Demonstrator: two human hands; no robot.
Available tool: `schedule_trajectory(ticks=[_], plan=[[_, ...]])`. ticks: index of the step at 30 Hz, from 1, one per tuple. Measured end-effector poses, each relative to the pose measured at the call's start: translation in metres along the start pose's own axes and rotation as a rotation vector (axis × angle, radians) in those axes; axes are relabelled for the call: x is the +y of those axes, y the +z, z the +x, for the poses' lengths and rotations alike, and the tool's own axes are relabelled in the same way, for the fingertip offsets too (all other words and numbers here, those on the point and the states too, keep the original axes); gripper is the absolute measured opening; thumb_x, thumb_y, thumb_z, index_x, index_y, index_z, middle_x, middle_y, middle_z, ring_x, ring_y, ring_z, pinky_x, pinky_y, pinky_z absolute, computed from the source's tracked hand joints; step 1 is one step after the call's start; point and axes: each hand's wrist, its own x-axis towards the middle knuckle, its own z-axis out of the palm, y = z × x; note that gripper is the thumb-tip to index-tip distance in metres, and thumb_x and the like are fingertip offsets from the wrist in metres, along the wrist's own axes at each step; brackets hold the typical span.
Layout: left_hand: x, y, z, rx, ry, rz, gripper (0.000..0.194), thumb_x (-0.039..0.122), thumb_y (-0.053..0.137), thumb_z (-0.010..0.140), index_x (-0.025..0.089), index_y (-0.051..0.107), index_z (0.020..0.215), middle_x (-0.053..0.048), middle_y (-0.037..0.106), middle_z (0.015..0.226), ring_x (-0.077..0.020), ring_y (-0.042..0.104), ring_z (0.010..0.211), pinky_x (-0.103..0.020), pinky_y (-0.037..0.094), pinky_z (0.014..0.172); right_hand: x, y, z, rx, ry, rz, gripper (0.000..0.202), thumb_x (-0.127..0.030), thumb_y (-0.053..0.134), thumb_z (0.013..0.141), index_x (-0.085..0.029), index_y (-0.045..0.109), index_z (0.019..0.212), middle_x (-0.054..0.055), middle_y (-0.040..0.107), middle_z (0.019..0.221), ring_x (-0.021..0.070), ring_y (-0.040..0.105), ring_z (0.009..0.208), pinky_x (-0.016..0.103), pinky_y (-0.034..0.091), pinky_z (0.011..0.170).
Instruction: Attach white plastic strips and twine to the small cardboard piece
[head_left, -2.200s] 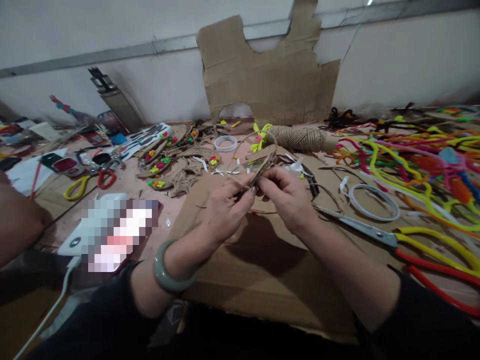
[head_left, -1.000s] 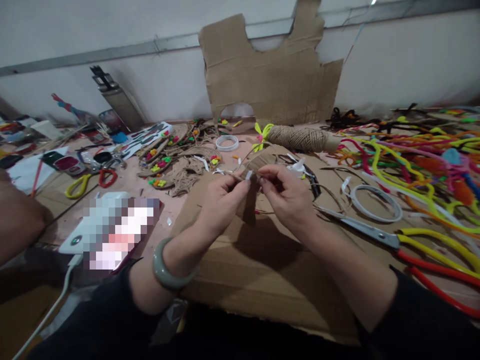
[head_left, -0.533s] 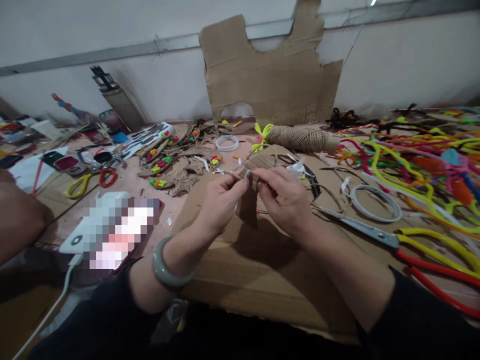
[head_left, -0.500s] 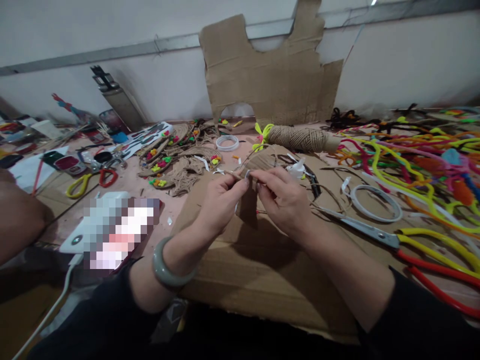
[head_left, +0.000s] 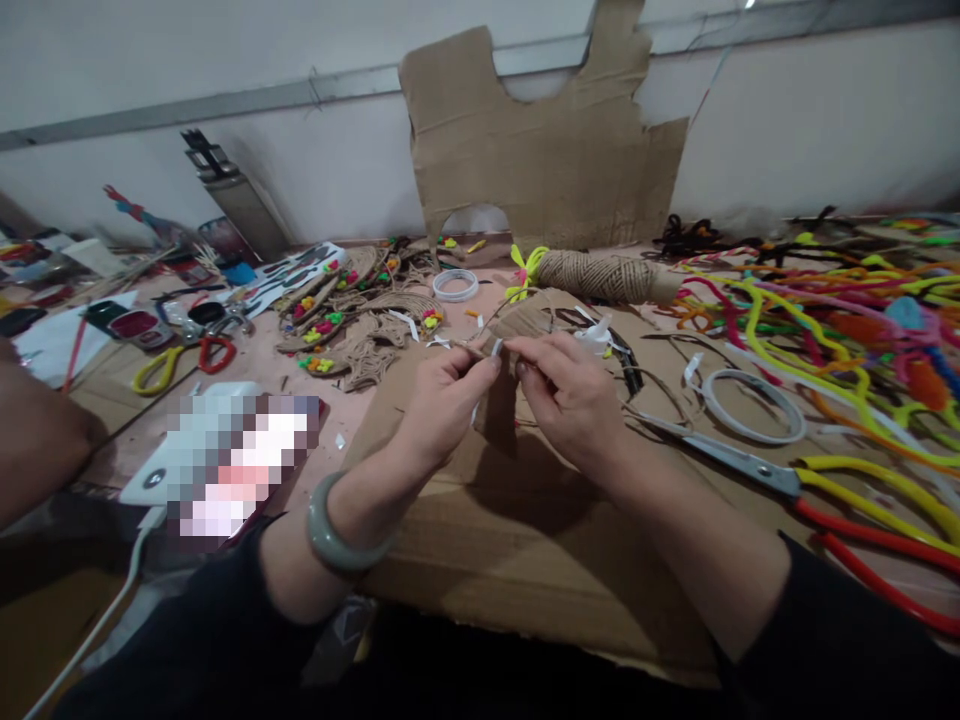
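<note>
Pinching a white strip [head_left: 496, 347] tight between the thumb and finger of the left hand [head_left: 439, 410], right at the fingertips. Also poking out past the left hand's fingers, close to the strip, some brown twine [head_left: 474, 350]. Wearing a green bangle [head_left: 324, 535] on the left wrist. Keeping the right hand [head_left: 574, 405] just beside the strip, with thumb and finger almost together; can't tell if gripping anything. Below both hands, a big flat cardboard sheet [head_left: 525, 585]. Right of the right hand, big scissors [head_left: 776, 480] with red and yellow handles, and a white ring [head_left: 754, 406] farther ahead of them. Beyond the right hand, a fat twine roll [head_left: 596, 277]. Past that, a tall cardboard cutout [head_left: 525, 160] against the wall [head_left: 337, 165]. Ahead and left of the left hand, twine shapes [head_left: 367, 345] with bright little bits. Nearer, left of the left hand, a phone [head_left: 259, 465], too blurry to read. Farther left still, another person's arm [head_left: 45, 440].
</note>
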Motion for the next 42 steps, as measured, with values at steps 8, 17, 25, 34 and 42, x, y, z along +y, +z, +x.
schedule_trajectory(ticks=[8,17,25,34,42], plan=[[0.001,0.001,-0.001,-0.017,0.039,0.005,0.02,0.03,0.068,0.071,0.017,0.058,0.059,0.003,0.054,0.059,-0.0088,0.044,0.058,-0.024,0.037,0.056,0.001,0.001,-0.001,-0.005,-0.012,-0.019,0.03,-0.018,0.046,0.093,-0.021,0.068,0.112,0.007,0.067,0.093,0.0179,0.063,0.082,0.033,0.052,0.072],[-0.005,-0.002,0.0,-0.003,-0.021,-0.001,0.027,0.035,0.073,0.071,0.017,0.056,0.061,0.003,0.055,0.057,-0.0094,0.047,0.057,-0.024,0.036,0.054,0.0,0.001,-0.002,-0.011,-0.032,-0.053,0.032,-0.018,0.045,0.094,-0.018,0.07,0.114,0.009,0.07,0.096,0.0182,0.065,0.083,0.031,0.054,0.072],[-0.007,-0.002,0.003,0.054,0.028,-0.048,0.018,0.029,0.072,0.07,0.015,0.064,0.062,0.002,0.059,0.061,-0.0084,0.048,0.059,-0.022,0.039,0.058,-0.004,0.004,-0.004,0.026,-0.073,-0.09,0.032,-0.017,0.044,0.095,-0.017,0.071,0.112,0.008,0.072,0.097,0.016,0.068,0.084,0.027,0.055,0.074],[-0.005,-0.001,0.001,0.012,-0.002,-0.041,0.023,0.032,0.072,0.07,0.016,0.06,0.059,0.003,0.055,0.058,-0.0094,0.048,0.059,-0.023,0.038,0.058,-0.004,0.002,-0.004,0.034,-0.092,-0.173,0.033,-0.016,0.045,0.094,-0.018,0.068,0.117,0.007,0.072,0.097,0.0156,0.069,0.081,0.026,0.055,0.068],[-0.009,-0.003,0.003,0.029,0.016,-0.003,0.019,0.031,0.069,0.071,0.015,0.062,0.062,0.002,0.057,0.062,-0.0094,0.048,0.06,-0.023,0.04,0.059,-0.007,0.006,-0.005,0.028,-0.081,-0.111,0.032,-0.013,0.043,0.094,-0.017,0.069,0.111,0.007,0.072,0.094,0.0161,0.068,0.083,0.027,0.054,0.071]])
